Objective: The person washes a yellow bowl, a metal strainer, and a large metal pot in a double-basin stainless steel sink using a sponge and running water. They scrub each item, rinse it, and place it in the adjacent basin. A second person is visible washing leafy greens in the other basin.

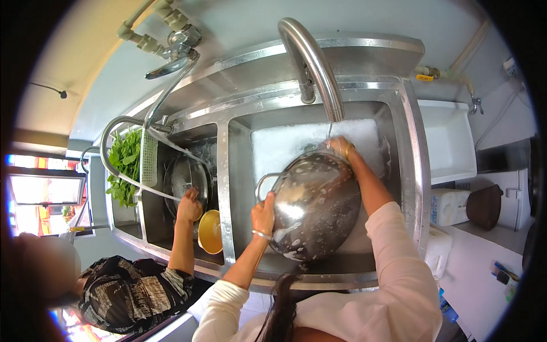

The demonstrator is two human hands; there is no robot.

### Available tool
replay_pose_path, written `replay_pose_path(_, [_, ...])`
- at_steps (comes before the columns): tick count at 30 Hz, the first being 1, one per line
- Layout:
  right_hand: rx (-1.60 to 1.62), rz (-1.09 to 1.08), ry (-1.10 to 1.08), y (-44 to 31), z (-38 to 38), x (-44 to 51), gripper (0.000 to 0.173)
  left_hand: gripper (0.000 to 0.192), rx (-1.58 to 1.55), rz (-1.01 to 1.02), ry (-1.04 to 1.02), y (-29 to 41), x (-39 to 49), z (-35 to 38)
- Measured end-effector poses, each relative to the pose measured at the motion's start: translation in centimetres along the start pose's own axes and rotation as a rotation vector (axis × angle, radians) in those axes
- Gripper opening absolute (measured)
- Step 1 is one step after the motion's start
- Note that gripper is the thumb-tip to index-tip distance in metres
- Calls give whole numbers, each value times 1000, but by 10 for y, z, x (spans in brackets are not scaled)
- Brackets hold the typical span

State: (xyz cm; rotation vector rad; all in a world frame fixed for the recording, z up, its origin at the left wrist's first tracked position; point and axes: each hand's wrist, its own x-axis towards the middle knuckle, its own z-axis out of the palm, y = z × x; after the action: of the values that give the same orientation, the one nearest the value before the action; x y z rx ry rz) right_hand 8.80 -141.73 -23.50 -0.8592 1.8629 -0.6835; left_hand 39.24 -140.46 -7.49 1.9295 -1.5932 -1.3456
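A large, round-bodied metal wok (316,207) is held tilted over the big sink basin (384,239). Its wet outer surface faces up, dotted with foam and drops. My left hand (263,216) grips its left edge, just below a loop handle (261,184). At the far edge is my right hand (339,147), blurred and touching the wok; its fingers are partly hidden. A thin stream from the curved steel faucet (314,64) falls onto that hand. White suds (277,137) cover the water behind the wok.
In the left basin, a co-worker's hand (190,205) is at another round pan (179,177), beside a yellow bowl (210,235). Leafy greens (124,166) and a white perforated basket (148,158) stand further left. A hose (128,181) loops there. On the right is a white tub (446,141).
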Motion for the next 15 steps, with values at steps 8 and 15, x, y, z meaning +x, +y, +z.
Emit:
replay_pose_path(8, [-432,-346,514,-138,18,-163,35,46,-69,-16,-214,39,-5,40])
replay_pose_path(15, [-364,-450,676,-98,26,-191,31,53,43,-36,-59,4,13,27])
